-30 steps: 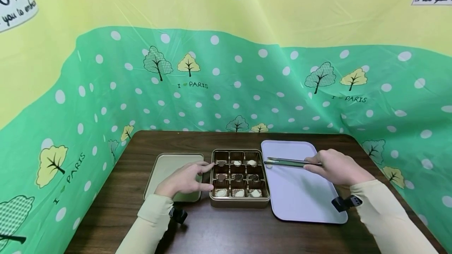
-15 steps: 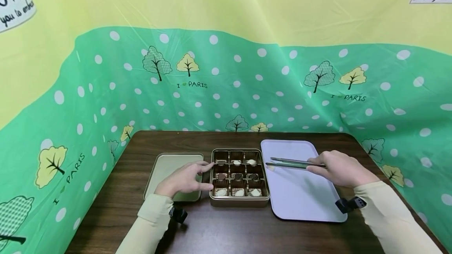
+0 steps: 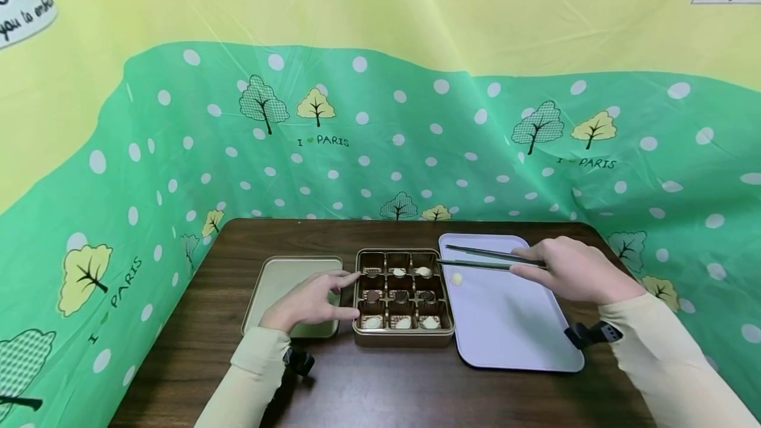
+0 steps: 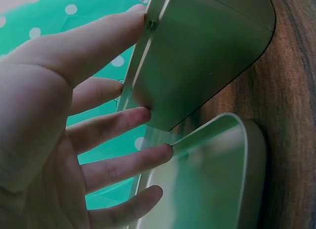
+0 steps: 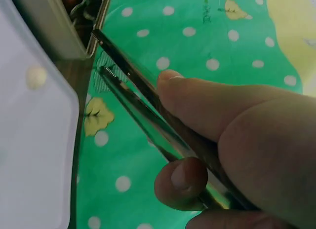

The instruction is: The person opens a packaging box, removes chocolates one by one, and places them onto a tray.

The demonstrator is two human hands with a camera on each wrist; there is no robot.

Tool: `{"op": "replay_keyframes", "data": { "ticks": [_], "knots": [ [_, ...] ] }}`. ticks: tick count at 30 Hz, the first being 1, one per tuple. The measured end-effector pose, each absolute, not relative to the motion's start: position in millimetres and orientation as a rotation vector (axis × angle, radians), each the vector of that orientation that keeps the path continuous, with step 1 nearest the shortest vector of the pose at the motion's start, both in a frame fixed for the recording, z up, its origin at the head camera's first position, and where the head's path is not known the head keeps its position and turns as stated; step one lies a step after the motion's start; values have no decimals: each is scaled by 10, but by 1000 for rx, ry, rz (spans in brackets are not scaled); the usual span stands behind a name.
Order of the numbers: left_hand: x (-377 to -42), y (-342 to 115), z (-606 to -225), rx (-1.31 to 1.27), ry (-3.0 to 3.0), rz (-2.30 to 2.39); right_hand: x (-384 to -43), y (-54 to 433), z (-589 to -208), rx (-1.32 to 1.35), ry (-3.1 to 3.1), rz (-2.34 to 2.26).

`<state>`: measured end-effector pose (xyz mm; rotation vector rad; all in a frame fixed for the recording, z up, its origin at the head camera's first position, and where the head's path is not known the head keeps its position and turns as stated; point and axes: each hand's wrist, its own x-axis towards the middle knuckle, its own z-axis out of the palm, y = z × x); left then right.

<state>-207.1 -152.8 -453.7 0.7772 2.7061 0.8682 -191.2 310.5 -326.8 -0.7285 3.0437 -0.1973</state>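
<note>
My right hand [image 3: 573, 269] holds a pair of long metal tweezers [image 3: 490, 254] above the lilac tray [image 3: 505, 329]. Their tips stand apart with nothing between them, the lower one near the tin's right rim. A small round cream-white piece [image 3: 456, 279] lies on the tray near its left edge, just below the tweezers. The metal tin [image 3: 404, 341] has a brown divided insert; white pieces sit in the front and back rows, dark ones in the middle. My left hand [image 3: 306, 301] touches the tin's left side with thumb and fingertips, fingers spread.
Left of the tin, partly under my left hand, lies a pale gold lid [image 3: 285, 276]. A dark wooden table [image 3: 380, 388] carries everything. Behind and around it hangs a green and yellow printed cloth [image 3: 380, 117].
The tweezers have risen away from the tray and their tips have spread wider. The white piece, earlier at the tips, now lies apart from them on the tray. My left hand stays put.
</note>
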Motion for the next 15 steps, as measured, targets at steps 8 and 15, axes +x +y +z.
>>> {"op": "replay_keyframes", "data": {
  "ticks": [8,15],
  "knots": [
    [-2078,-1536,-4553,757,2712,874,-2019,2755,-3143,-885,3047,-155],
    [-2084,-1528,-4556,732,2714,857,-2186,2462,-3100,-1000,2976,-139]
  ]
}}
